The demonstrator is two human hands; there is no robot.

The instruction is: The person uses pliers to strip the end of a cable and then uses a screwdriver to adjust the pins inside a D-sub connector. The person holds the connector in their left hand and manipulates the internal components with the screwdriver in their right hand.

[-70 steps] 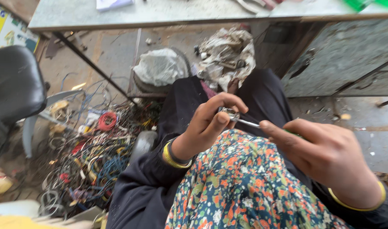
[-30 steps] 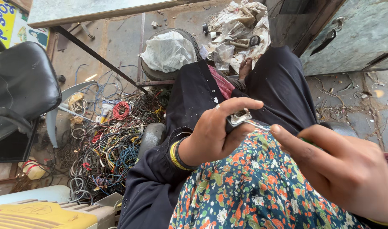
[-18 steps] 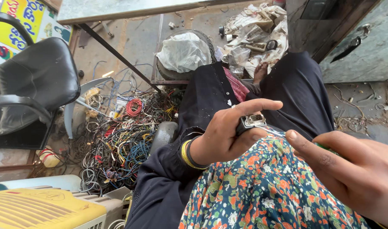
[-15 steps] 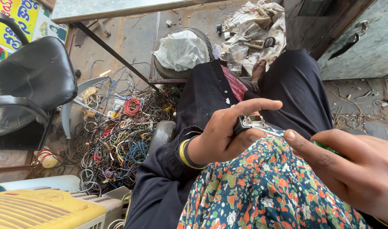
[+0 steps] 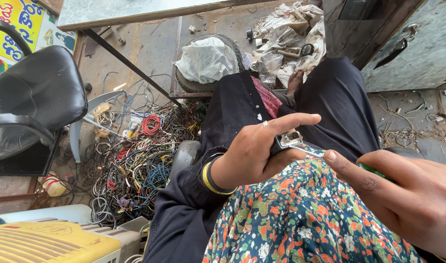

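Left hand (image 5: 254,153) pinches small metal connector (image 5: 290,139) — light, rigid, best held by its sides | right hand (image 5: 408,195) grips screwdriver (image 5: 313,153), tip at connector.

Soft daylight is filling the scene evenly — shadows are lying faint, glare is nowhere harsh. The right hand (image 5: 408,195) is looming large and slightly soft at the edge — wide-angle stretching is showing there.

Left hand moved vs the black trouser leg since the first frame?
Cannot tell: camera shifted. The left hand grips the metal connector over the black trouser leg, as before.
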